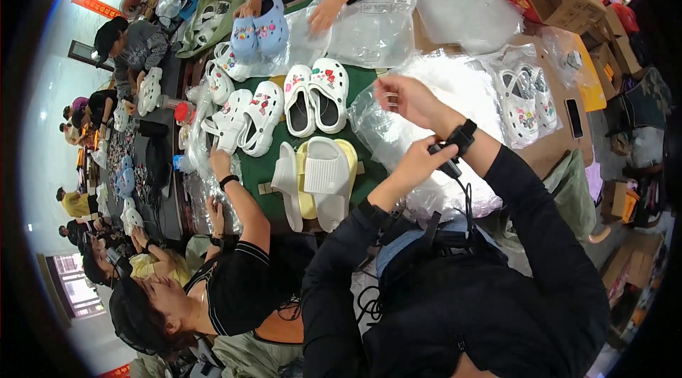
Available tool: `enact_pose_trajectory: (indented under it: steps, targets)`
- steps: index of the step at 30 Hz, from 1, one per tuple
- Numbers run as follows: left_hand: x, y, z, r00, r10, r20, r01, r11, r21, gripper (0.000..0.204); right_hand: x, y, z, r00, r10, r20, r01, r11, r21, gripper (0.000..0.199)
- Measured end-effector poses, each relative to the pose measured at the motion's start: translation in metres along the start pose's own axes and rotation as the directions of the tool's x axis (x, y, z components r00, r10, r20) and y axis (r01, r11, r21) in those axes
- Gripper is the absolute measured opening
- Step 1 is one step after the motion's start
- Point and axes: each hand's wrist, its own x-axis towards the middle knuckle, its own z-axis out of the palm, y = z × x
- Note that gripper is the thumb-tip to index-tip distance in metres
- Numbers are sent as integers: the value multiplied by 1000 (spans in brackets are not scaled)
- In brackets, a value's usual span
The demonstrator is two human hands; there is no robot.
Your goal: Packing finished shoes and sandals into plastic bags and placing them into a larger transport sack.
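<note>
Just right of centre: clear plastic bag [387,126], thin, limp, slippery, weightless; best pinched at its rim. Right hand [406,97] fingers pinched together on that upper edge. Left hand [419,159] fingers closed on a black wrist device [455,143], just below.

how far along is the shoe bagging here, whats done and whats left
Done: one pair of white clogs already sits sealed in a clear bag on the right.
In hand: the right hand pinches an empty clear plastic bag; the left hand is at the black wrist strap.
Left: the white charm clogs and the pale slides lie loose on the green table.
</note>
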Motion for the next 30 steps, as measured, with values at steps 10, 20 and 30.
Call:
enact_pose_trajectory:
  steps: [10,20,30]
  targets:
    - [-119,-105,-82,816,205,-541,27,920,390,24,-13,44,-59,973,202,-115,-224,684,-694,25]
    - [-122,-142,-52,961,198,-195,-42,797,603,18,187,157,34,1000,14,-25,-25,15,-1000,54]
    - [-168,-151,-27,986,73,-148,32,797,604,19,221,208,70,849,-522,-84,-233,-226,-946,44]
